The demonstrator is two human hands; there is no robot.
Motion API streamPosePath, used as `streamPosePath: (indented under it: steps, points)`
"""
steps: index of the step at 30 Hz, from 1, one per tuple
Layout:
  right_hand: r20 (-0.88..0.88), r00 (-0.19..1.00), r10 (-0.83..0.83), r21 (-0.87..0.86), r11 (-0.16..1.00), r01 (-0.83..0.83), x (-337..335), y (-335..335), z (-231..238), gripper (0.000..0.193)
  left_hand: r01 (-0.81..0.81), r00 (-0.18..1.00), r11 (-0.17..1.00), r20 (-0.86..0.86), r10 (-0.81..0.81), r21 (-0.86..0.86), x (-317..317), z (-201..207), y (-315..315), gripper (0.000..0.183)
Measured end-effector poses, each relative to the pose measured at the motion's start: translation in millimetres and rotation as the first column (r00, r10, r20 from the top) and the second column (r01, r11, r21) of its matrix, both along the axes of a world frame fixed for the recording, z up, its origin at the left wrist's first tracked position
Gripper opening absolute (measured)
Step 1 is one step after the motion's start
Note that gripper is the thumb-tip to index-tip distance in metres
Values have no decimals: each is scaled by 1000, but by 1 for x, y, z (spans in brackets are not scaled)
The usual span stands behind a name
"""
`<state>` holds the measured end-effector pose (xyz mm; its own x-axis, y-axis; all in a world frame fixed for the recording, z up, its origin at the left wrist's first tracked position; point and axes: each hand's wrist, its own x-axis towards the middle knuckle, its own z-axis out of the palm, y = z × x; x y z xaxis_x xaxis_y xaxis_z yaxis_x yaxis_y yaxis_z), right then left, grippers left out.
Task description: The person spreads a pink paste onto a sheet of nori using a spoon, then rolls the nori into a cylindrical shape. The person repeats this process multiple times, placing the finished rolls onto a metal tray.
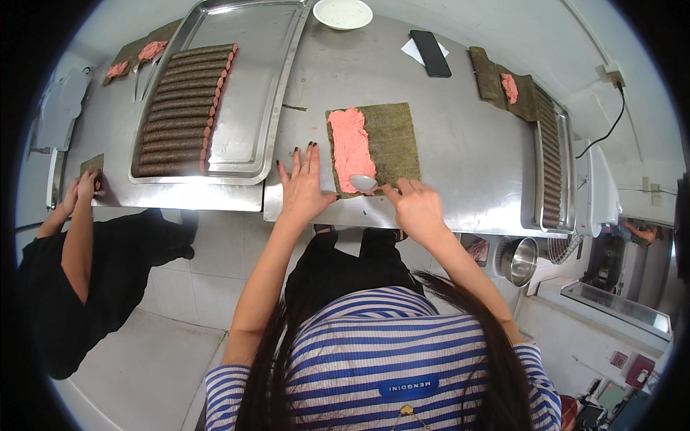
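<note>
A dark green nori sheet (pixel 397 136) lies flat on the steel table in front of me. Pink paste (pixel 349 147) covers its left part in a long upright strip. My right hand (pixel 418 210) is closed round the handle of a metal spoon (pixel 362 182), whose bowl rests on the near end of the paste. My left hand (pixel 305 188) lies with fingers spread on the table, left of the sheet, its thumb close to the sheet's lower left corner.
On the left, a steel tray (pixel 267 108) holds a row of seaweed rolls (pixel 183 108). Another tray (pixel 566 144) of rolls is at the right, beside nori with paste (pixel 509 89). A phone (pixel 430 54) and white bowl (pixel 343 13) lie farther back. A co-worker's hands (pixel 80 188) hold nori at far left.
</note>
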<state>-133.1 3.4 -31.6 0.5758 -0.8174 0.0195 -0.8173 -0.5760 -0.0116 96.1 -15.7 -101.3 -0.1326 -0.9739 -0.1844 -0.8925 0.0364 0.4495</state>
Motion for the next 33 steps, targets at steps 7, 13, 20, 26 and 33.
streamPosePath:
  steps: [7,13,20,26,33]
  points:
    - [-15,999,30,-30,999,-31,13,13,-12,21,3,999,1000,43,-4,24,-2,4,-2,110]
    - [-83,991,108,11,994,-107,7,9,-7,16,3,999,999,48,-5,44,-4,9,-4,112]
    - [-76,987,140,18,990,-139,-13,-8,-1,18,6,999,1000,44,-7,22,-1,5,-3,113]
    - [-105,988,109,50,993,-104,-26,-20,8,26,8,999,1000,41,-9,25,0,6,-5,112]
    - [12,1000,-11,88,996,9,-59,-31,22,26,17,999,999,38,-19,47,0,5,-4,112]
